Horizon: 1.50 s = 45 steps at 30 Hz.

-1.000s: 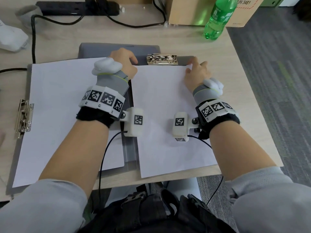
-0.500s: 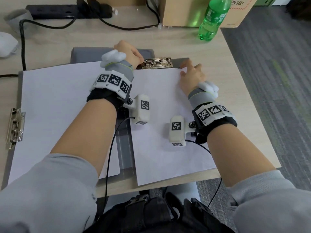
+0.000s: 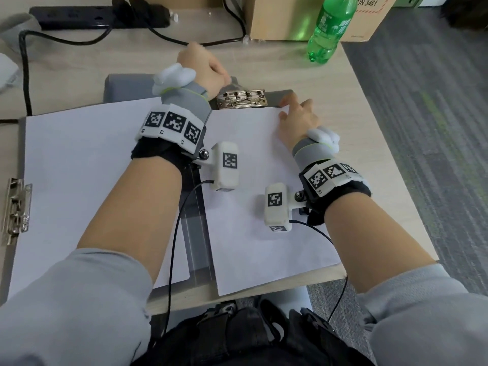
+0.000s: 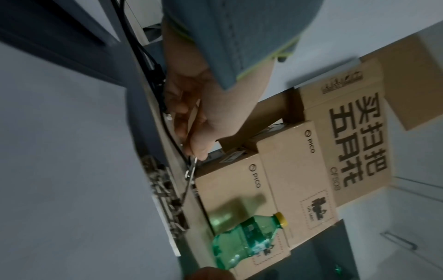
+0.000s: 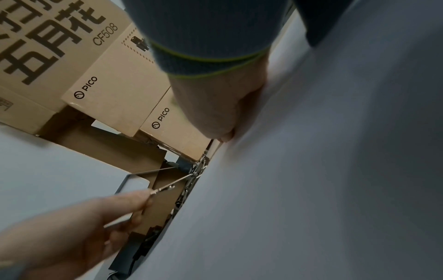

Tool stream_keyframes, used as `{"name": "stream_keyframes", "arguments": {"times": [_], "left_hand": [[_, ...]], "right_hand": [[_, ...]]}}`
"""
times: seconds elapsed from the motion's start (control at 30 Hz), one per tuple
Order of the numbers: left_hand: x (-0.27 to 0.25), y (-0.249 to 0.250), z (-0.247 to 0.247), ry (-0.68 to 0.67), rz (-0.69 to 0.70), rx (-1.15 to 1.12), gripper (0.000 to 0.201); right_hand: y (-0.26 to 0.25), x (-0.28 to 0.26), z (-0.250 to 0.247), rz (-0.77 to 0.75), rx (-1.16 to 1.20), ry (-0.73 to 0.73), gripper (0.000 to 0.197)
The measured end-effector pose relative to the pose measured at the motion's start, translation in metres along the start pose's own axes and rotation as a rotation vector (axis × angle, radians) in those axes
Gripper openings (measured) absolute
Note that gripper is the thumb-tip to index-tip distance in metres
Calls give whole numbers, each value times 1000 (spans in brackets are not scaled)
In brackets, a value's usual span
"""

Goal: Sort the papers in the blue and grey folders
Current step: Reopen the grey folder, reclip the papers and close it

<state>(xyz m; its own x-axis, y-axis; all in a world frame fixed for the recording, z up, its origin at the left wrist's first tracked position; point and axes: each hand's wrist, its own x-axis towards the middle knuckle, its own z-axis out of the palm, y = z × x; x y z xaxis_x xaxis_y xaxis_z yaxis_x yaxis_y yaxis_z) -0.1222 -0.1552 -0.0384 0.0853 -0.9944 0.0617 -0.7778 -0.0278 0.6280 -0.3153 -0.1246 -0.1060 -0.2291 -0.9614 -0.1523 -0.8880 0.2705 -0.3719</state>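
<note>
A white sheet (image 3: 264, 207) lies on the right-hand folder, its top edge just below the metal clip (image 3: 241, 99). My left hand (image 3: 206, 70) reaches over the clip and pinches its thin metal lever (image 4: 191, 170), which is raised off the board; the lever (image 5: 165, 187) also shows in the right wrist view. My right hand (image 3: 298, 117) rests fingers-down on the sheet's top right corner. A second white sheet (image 3: 92, 167) lies on the grey folder (image 3: 126, 85) to the left, whose clip (image 3: 15, 210) sits at the far left edge.
A green bottle (image 3: 330, 30) and cardboard boxes (image 3: 285, 19) stand at the back right of the desk. A black power strip (image 3: 79, 14) with cables lies at the back left. The desk's right edge (image 3: 390, 154) drops to carpet.
My left hand left the sheet's top left corner, went up to the clip and raised its lever. My right hand stayed on the top right corner.
</note>
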Motion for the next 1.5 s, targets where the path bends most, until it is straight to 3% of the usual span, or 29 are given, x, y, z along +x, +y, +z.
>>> {"name": "stream_keyframes", "arguments": {"times": [0.23,0.33,0.5,0.57,0.7,0.83,0.93,1.07,1.17,1.27,1.5], "left_hand": [[-3,26,17,-82,155,-211,24],[-5,29,28,-252,195,-204,34],[-7,28,40,-478,122,-130,46],[-8,26,40,-450,113,-131,46],[-12,14,29,-239,125,-80,42],[-23,-10,5,-125,74,-2,30],[-36,-23,-6,-169,54,76,24],[-47,-25,-9,-208,100,129,38],[-46,-27,-7,-181,69,135,28],[-43,-31,-7,-174,0,109,26],[-37,-32,-6,-93,-16,62,23]], "right_hand": [[-1,1,2,3,11,15,23],[-2,0,2,6,18,13,23],[-7,-3,-1,15,17,9,23],[-8,-5,-2,10,26,6,23],[-6,-8,-9,11,54,-10,26],[-1,-9,-20,1,244,-12,33],[3,-10,-23,24,486,27,36],[3,-13,-24,32,629,49,39],[-2,-14,-23,59,667,63,40],[-3,-13,-23,97,662,47,38],[-13,-8,-27,163,612,68,33]]}}
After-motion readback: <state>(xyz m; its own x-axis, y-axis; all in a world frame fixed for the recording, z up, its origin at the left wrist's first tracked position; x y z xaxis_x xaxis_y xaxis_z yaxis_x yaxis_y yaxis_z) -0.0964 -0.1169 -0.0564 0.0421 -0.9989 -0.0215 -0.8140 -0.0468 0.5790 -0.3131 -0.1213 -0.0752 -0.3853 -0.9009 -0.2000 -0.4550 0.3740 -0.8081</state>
